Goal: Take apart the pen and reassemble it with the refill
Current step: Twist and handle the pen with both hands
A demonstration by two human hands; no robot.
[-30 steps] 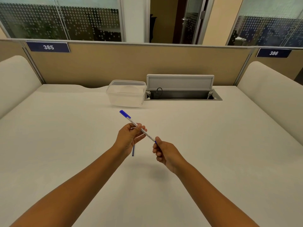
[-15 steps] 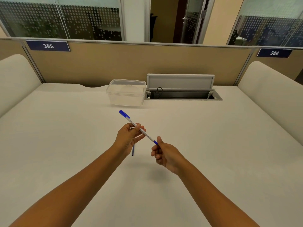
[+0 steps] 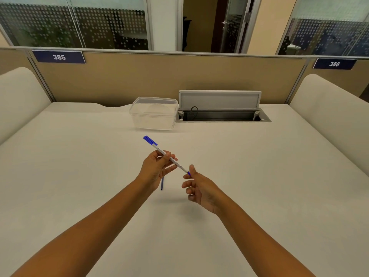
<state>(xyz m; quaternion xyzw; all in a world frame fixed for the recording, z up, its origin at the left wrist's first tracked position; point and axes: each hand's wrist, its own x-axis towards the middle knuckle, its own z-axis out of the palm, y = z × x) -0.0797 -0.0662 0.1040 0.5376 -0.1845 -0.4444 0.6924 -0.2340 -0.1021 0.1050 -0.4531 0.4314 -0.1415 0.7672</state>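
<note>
right hand (image 3: 199, 188): fingers loosely curled, thumb and forefinger pinching the pen's blue tip end
left hand (image 3: 155, 168): gripping the pen (image 3: 167, 155) mid-barrel, blue piece (image 3: 162, 183) sticking out below
pen: held above the desk (image 3: 79, 166), blue cap pointing away
tub (image 3: 153, 112): clear plastic, further back

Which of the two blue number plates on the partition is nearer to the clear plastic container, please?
The plate reading 385, on the left. It sits closer to the container than plate 386, which is far off at the right edge.
</note>
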